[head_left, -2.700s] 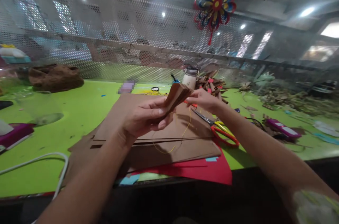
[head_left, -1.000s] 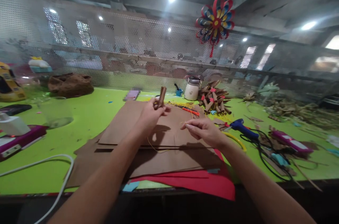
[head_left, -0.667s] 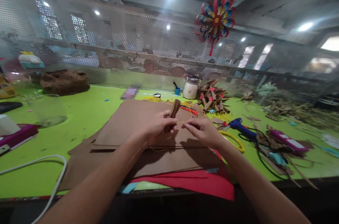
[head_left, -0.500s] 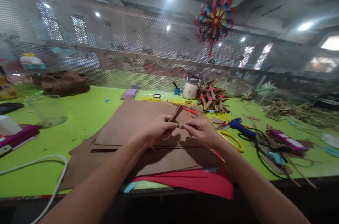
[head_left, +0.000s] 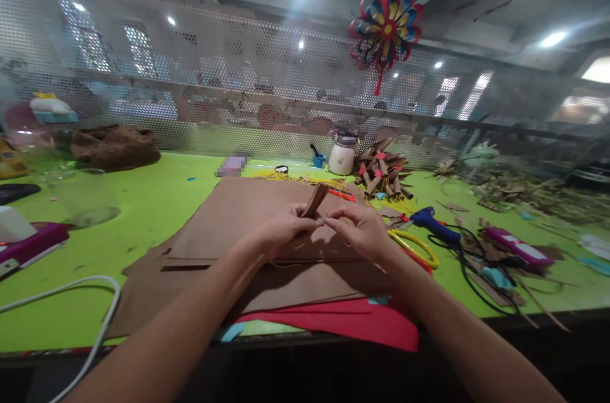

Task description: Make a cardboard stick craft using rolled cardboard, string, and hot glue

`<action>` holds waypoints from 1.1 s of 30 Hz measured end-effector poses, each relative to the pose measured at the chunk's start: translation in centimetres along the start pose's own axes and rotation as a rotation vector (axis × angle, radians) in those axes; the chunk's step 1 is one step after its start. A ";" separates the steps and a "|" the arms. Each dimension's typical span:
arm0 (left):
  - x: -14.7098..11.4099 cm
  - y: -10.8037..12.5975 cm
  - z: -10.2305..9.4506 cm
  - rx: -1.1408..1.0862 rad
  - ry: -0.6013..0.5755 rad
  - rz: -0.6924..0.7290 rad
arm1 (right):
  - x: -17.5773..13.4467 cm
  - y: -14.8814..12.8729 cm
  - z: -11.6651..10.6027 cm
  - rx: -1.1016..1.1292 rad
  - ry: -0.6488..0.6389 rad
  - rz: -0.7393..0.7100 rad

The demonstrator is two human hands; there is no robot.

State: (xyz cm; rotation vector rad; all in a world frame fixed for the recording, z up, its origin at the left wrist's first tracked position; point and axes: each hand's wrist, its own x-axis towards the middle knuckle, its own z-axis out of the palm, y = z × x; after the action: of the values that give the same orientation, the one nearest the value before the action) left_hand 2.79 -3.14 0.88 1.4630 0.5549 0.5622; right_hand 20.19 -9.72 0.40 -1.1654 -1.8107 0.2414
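My left hand (head_left: 286,225) is closed around a small brown paper roll (head_left: 317,198), which tilts up and to the right. My right hand (head_left: 362,231) pinches a thin yellow string (head_left: 299,245) close to the lower end of the roll; the fingertips of both hands almost meet there. Part of the string hangs below my left hand. Beneath both hands lies a stack of brown paper sheets (head_left: 238,206), with red paper (head_left: 362,327) sticking out under its front edge.
A heap of brown paper rolls with red bits (head_left: 384,177) stands behind, beside a white jar (head_left: 342,156). To the right are yellow-handled scissors (head_left: 419,247), a blue glue gun (head_left: 436,228) and a purple power strip (head_left: 517,249). A clear cup (head_left: 88,199) stands left.
My right fingertips have shifted slightly, and the fingers are a little more spread above the pinch. The roll stays in my left hand. The view has moved slightly.
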 end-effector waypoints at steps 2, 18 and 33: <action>-0.1 0.1 0.1 -0.001 -0.006 0.000 | -0.1 0.1 0.3 0.061 0.021 0.032; 0.1 -0.1 0.1 -0.088 0.066 0.080 | 0.9 2.3 -1.3 0.598 0.211 0.361; -0.1 0.5 -0.5 -0.320 -0.014 0.146 | -0.9 -3.9 -6.2 0.495 -0.624 -0.066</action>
State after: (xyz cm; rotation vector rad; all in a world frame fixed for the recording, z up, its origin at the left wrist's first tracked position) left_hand 2.43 -2.83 1.38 1.2069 0.3298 0.7203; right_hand 22.75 -14.37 5.49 -0.7111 -2.1348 1.0432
